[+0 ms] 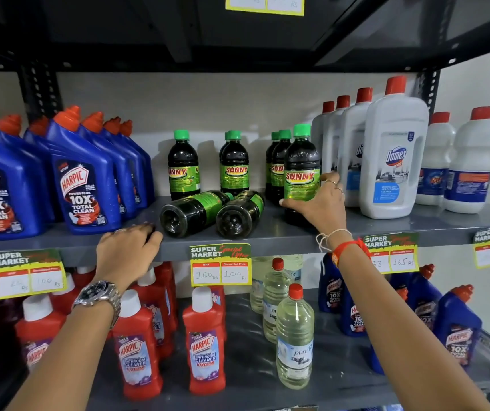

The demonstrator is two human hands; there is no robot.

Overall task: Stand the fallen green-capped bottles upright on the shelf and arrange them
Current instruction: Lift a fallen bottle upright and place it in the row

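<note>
1. Green-capped bottles: two fallen ones (194, 211) (240, 215) lie side by side at the shelf (267, 235) front, bases toward us.
2. Right hand (319, 200) is wrapped around an upright bottle (301, 167) just right of them.
3. Left hand (128, 247) lies flat, fingers loose on the shelf edge, holding nothing, just left of the fallen pair.

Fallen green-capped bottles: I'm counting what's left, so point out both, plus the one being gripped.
Left fallen bottle (192, 211), head view, on its side.
Right fallen bottle (239, 215), head view, on its side.
Gripped bottle (300, 166), head view, label.
</note>
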